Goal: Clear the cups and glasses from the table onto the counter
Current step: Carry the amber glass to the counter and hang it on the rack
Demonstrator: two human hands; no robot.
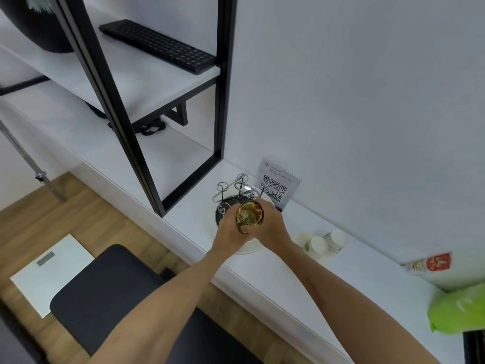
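Note:
An amber glass cup with a handle is held between both hands over the white counter. My left hand grips its left side and handle. My right hand wraps round its right side. The cup hangs just in front of a wire cup rack that stands on a round white tray. The rack's lower part is hidden behind my hands.
A QR-code sign leans on the wall behind the rack. White bottles stand to the right, then a red packet and a green bag. A black-framed shelf with a keyboard rises on the left. A black stool is below.

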